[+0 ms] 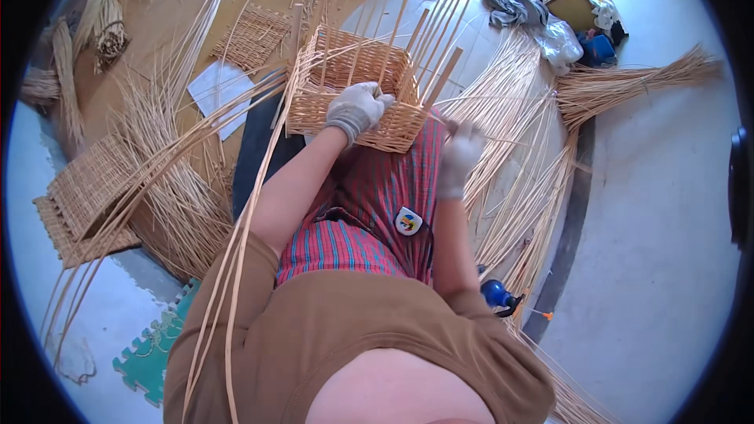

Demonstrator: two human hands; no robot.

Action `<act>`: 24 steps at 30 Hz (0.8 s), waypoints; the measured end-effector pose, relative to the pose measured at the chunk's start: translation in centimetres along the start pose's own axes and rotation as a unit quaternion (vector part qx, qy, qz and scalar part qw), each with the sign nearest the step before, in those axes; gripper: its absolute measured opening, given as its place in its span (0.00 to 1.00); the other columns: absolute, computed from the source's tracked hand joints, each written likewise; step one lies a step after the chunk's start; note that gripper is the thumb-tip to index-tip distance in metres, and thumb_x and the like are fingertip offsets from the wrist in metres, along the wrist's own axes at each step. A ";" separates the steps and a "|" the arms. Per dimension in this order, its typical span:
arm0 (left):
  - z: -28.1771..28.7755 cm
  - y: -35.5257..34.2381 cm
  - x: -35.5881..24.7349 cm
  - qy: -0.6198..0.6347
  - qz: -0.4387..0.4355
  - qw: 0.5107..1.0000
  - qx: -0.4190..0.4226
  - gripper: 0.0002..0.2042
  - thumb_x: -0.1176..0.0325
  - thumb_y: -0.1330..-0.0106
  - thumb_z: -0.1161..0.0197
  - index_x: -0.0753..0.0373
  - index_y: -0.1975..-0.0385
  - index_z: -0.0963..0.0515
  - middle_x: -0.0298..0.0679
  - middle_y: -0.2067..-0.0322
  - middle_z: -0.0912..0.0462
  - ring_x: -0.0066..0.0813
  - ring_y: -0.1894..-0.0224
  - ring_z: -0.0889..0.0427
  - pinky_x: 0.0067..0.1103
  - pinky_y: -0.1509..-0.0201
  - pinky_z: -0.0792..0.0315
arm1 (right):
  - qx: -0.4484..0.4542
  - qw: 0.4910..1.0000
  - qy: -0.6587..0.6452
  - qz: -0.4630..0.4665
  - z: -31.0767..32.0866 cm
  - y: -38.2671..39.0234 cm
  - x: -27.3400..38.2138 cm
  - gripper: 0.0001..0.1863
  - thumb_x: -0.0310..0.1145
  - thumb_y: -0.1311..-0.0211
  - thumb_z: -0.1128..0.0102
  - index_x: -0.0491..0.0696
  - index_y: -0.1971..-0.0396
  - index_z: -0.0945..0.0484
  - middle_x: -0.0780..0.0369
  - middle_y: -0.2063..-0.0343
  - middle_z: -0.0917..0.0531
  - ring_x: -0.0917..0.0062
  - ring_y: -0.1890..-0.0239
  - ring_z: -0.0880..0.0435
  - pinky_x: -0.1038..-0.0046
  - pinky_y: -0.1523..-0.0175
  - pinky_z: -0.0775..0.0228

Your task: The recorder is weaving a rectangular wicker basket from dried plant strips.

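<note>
A rectangular wicker basket (357, 71), partly woven, rests on my lap with long upright canes rising from its walls. My left hand (360, 110), in a pale glove, is closed over the near wall's upper edge. Beside the basket's right corner is my gloved right hand (462, 159), smeared by motion. A small brownish thing shows at its fingers, too blurred to name, and a thin strand passes close by. Flat wooden stakes (442, 77) stick up at the right corner. Loose canes (255, 188) run from the left wall down across my left arm.
Spread canes (503, 110) lie on the floor to the right, beside a tied bundle (628, 82). Woven panels (94, 188) and more canes are at the left. A blue bottle-like object (496, 294) stands by my right elbow. Clothes and bags (569, 20) are heaped far right.
</note>
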State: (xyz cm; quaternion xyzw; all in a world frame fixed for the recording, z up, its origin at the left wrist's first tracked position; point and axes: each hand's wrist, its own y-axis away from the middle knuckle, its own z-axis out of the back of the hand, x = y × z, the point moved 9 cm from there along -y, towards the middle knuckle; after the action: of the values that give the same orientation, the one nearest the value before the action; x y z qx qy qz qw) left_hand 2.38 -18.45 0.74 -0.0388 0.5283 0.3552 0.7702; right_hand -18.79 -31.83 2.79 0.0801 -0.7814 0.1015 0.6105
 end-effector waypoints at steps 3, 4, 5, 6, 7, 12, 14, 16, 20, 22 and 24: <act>0.8 -1.1 2.3 0.008 -0.099 0.989 -0.111 0.14 0.57 0.32 0.34 0.62 0.62 0.20 0.40 0.71 0.14 0.24 0.72 0.14 0.26 0.64 0.21 | 0.149 0.971 0.175 -0.062 -3.1 6.3 0.2 0.10 0.28 0.24 0.49 0.38 0.50 0.27 0.60 0.67 0.16 0.79 0.67 0.17 0.75 0.57 0.20; -0.5 0.2 0.2 0.172 -0.064 0.982 -0.034 0.12 0.66 0.29 0.36 0.64 0.52 0.23 0.40 0.63 0.14 0.22 0.65 0.14 0.23 0.62 0.20 | 0.208 0.918 0.257 0.217 -4.4 5.2 2.6 0.18 0.27 0.28 0.44 0.38 0.41 0.28 0.57 0.55 0.15 0.71 0.52 0.16 0.72 0.42 0.25; 0.5 2.0 0.5 0.243 -0.134 0.957 -0.084 0.13 0.70 0.29 0.37 0.64 0.49 0.25 0.40 0.59 0.15 0.23 0.63 0.14 0.22 0.61 0.19 | 0.224 0.898 0.326 0.192 -6.8 5.6 2.3 0.25 0.25 0.33 0.42 0.44 0.36 0.32 0.55 0.48 0.18 0.66 0.44 0.20 0.69 0.37 0.29; 1.8 4.2 1.2 0.310 -0.206 0.918 -0.132 0.15 0.74 0.29 0.39 0.65 0.45 0.27 0.40 0.55 0.17 0.24 0.60 0.14 0.21 0.59 0.18 | 0.241 0.872 0.392 0.168 -9.2 6.0 2.6 0.34 0.23 0.38 0.39 0.49 0.31 0.35 0.54 0.41 0.21 0.62 0.35 0.24 0.67 0.32 0.33; 2.4 5.8 1.2 0.232 -0.240 0.926 -0.175 0.12 0.76 0.29 0.39 0.65 0.48 0.24 0.44 0.53 0.19 0.24 0.59 0.16 0.22 0.57 0.18 | 0.268 0.848 0.404 0.215 -8.8 4.2 0.7 0.42 0.24 0.41 0.38 0.53 0.26 0.42 0.52 0.33 0.30 0.57 0.31 0.30 0.65 0.30 0.35; 14.2 12.1 13.1 0.432 -0.211 0.776 -0.408 0.08 0.74 0.32 0.32 0.65 0.56 0.20 0.35 0.67 0.16 0.20 0.71 0.19 0.17 0.68 0.23 | 0.264 0.857 0.420 0.142 -11.1 8.1 1.2 0.35 0.24 0.44 0.35 0.48 0.32 0.31 0.52 0.38 0.25 0.57 0.36 0.26 0.64 0.30 0.34; 15.1 13.7 9.3 0.339 -0.169 0.834 -0.402 0.04 0.74 0.32 0.32 0.65 0.60 0.18 0.33 0.70 0.16 0.18 0.71 0.19 0.16 0.67 0.23 | 0.333 0.848 0.357 0.209 -13.8 13.0 2.0 0.25 0.26 0.42 0.34 0.50 0.42 0.23 0.54 0.48 0.19 0.60 0.45 0.19 0.64 0.40 0.26; 15.5 14.6 9.8 0.214 -0.188 0.859 -0.425 0.04 0.72 0.31 0.33 0.65 0.61 0.17 0.33 0.70 0.16 0.20 0.69 0.19 0.18 0.64 0.23 | 0.537 0.782 0.274 0.156 -17.9 19.2 0.2 0.16 0.33 0.37 0.36 0.53 0.49 0.18 0.59 0.54 0.14 0.63 0.48 0.17 0.65 0.44 0.24; 14.0 17.2 13.0 0.285 -0.205 0.886 -0.302 0.11 0.71 0.29 0.37 0.69 0.51 0.20 0.43 0.56 0.17 0.28 0.53 0.18 0.24 0.47 0.22 | 0.523 0.742 0.070 0.414 -22.1 26.5 7.4 0.27 0.35 0.46 0.33 0.55 0.43 0.21 0.59 0.50 0.17 0.63 0.44 0.20 0.63 0.42 0.25; 12.3 17.7 10.3 0.139 -0.148 0.935 -0.291 0.21 0.65 0.29 0.37 0.74 0.42 0.25 0.53 0.48 0.18 0.36 0.44 0.18 0.28 0.38 0.25 | 0.608 0.670 0.081 0.418 -23.0 28.6 6.4 0.21 0.40 0.49 0.32 0.53 0.53 0.16 0.57 0.59 0.15 0.63 0.50 0.17 0.63 0.43 0.26; 13.3 14.3 15.1 0.462 -0.151 0.865 -0.125 0.16 0.76 0.30 0.37 0.70 0.43 0.23 0.44 0.46 0.18 0.33 0.43 0.19 0.26 0.38 0.27 | 0.630 0.649 0.113 0.412 -23.0 29.2 6.7 0.15 0.42 0.48 0.33 0.53 0.61 0.16 0.58 0.65 0.15 0.63 0.56 0.16 0.63 0.46 0.27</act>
State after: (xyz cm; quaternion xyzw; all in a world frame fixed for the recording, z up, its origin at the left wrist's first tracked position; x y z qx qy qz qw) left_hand 7.33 5.63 -1.62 -0.3734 0.7625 0.2393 0.4711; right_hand -6.08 2.26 12.88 0.1036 -0.4067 0.8186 0.3921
